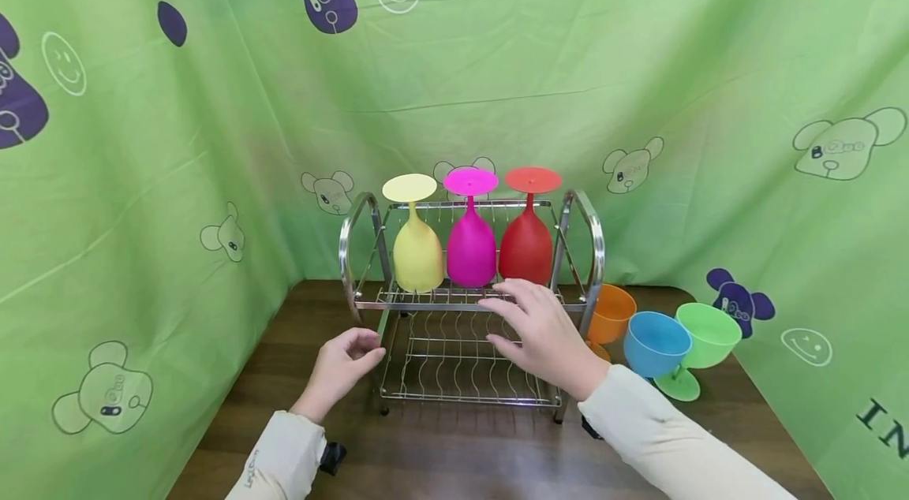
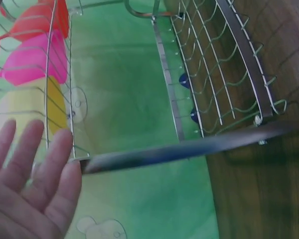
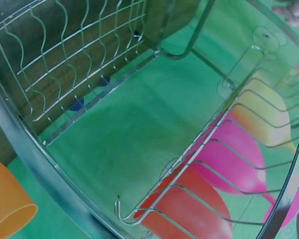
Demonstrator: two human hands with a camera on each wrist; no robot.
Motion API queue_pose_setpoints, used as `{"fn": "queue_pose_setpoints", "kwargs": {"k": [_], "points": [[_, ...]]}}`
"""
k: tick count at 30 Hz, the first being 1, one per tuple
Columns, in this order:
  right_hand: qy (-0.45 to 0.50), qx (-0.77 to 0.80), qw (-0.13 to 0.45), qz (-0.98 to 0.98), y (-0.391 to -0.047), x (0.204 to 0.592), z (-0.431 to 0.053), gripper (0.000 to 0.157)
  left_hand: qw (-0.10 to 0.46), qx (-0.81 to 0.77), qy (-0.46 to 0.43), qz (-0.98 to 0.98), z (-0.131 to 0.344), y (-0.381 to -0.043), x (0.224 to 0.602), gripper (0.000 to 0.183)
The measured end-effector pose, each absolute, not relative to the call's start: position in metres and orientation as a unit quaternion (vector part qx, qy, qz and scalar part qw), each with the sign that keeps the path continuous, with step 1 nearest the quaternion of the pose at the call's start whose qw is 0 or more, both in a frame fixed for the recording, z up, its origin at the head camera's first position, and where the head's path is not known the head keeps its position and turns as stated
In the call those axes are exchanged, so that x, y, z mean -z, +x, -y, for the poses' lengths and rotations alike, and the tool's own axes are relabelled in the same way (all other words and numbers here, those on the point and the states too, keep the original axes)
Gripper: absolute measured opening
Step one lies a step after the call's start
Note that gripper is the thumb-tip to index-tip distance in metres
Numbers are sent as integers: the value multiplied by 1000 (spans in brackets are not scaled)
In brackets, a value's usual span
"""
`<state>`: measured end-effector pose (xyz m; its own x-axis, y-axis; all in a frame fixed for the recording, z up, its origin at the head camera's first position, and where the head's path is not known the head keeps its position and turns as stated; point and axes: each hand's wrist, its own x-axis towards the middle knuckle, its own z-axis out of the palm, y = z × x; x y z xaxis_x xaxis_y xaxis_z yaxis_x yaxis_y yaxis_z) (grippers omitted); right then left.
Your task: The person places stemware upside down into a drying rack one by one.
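A yellow goblet (image 1: 418, 251), a magenta goblet (image 1: 471, 251) and a red goblet (image 1: 526, 248) stand upside down in a row on the upper shelf of a chrome dish rack (image 1: 469, 306). My right hand (image 1: 543, 334) is in front of that shelf, just below the red goblet, its fingers relaxed and holding nothing. By the rack's left side is my left hand (image 1: 342, 366), thumb and fingers apart with nothing between them. The left wrist view shows its fingers (image 2: 52, 164) extended beside the rack's side bar.
Right of the rack, an orange goblet (image 1: 612, 315), a blue goblet (image 1: 657, 344) and a light green goblet (image 1: 708, 335) stand upright on the brown wooden table (image 1: 454, 457). The lower wire shelf (image 1: 469, 358) carries no goblets. A green printed cloth (image 1: 469, 74) hangs around the back and sides.
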<state>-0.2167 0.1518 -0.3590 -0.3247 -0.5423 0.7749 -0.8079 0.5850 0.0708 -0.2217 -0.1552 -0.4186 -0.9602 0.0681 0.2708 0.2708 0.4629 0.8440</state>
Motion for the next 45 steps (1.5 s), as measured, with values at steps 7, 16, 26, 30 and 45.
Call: {"fn": "queue_pose_setpoints", "kwargs": {"k": [7,16,26,30,45], "points": [[452,-164,415,772,-206,379,-155,36,53,507,-203,836,141,-213,416,23],[440,-170,422,774,-192,418,-162,37,52,535,-258,803,113,-196,439,26],[380,-241,408,794,-179,469,-168,40,83,482,-274,828,91,-185,465,29],[347,-277,404,799,-182,482,-190,48,77,507,-254,820,82,-190,471,28],[-13,-393,274,878,-158,536,-318,53,103,516,-341,779,4,-212,484,26]]}}
